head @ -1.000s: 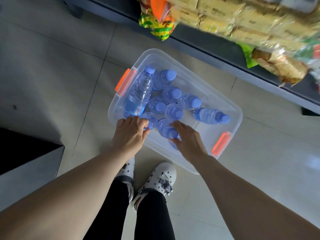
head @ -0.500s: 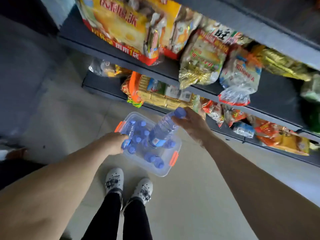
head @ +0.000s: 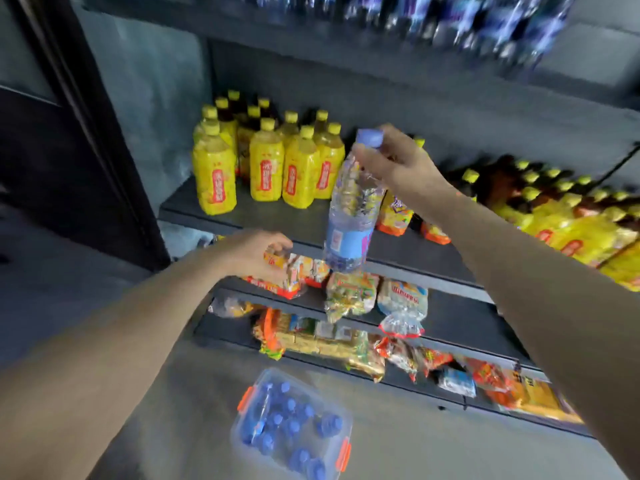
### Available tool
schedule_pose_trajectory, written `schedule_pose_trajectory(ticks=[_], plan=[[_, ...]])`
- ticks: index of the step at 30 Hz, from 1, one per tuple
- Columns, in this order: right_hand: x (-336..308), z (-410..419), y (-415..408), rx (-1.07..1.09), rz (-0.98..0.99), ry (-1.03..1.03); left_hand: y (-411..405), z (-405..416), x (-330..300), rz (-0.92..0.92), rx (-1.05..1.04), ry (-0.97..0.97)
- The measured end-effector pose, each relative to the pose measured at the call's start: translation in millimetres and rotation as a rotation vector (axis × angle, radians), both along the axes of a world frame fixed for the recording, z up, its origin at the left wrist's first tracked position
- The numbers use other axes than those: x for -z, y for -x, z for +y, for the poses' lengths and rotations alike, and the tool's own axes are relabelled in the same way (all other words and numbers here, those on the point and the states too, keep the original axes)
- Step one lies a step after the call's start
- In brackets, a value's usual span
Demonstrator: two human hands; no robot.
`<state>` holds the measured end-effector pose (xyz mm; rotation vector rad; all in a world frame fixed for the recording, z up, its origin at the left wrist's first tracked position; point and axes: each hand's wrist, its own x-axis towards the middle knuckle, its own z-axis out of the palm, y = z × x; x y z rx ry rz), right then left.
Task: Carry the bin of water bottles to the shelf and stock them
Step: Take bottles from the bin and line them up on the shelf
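My right hand grips a clear water bottle with a blue cap and blue label by its neck. The bottle hangs nearly upright in front of the dark middle shelf. My left hand hovers lower left of the bottle with fingers loosely curled, holding nothing, in front of snack packs. The clear bin with orange latches sits on the floor below, with several blue-capped bottles in it. Blurred blue-labelled bottles stand on the top shelf.
Yellow tea bottles fill the left of the middle shelf, and more crowd its right. Snack packs line the two lower shelves. A dark door frame rises at the left. Grey floor surrounds the bin.
My right hand lifted a bottle out of the bin up to the middle shelf. My left hand left the bin and rose too. The view swung up from the floor to the shelves.
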<state>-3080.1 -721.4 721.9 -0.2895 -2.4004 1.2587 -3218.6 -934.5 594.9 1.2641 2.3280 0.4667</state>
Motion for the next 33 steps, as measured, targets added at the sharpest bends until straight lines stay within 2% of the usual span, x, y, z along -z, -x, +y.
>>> schedule_pose_trajectory(ticks=[5,10,14,18,20,24,27,29,33], plan=[[-105,-1,13,0.013,0.233,0.017,-2,21,-127,0.113,-0.047,-0.262],[-175,-2,44,0.175,0.362,-0.068,3,54,-211,0.199,-0.065,-0.495],[-212,3,71,0.201,0.377,-0.109,27,79,-248,0.284,-0.051,-0.543],[-241,24,93,-0.045,0.182,-0.015,71,97,-267,0.268,0.003,-0.544],[-250,35,106,-0.102,0.103,0.027,95,108,-272,0.25,0.041,-0.524],[-259,50,149,0.037,0.145,0.008,146,132,-285,0.137,0.114,-0.52],[-263,64,183,0.2,0.231,-0.033,183,145,-296,0.138,0.165,-0.535],[-262,78,208,0.285,0.28,-0.102,210,151,-300,0.231,0.154,-0.532],[-257,104,243,0.478,0.246,-0.238,264,158,-297,0.715,0.069,-0.476]])
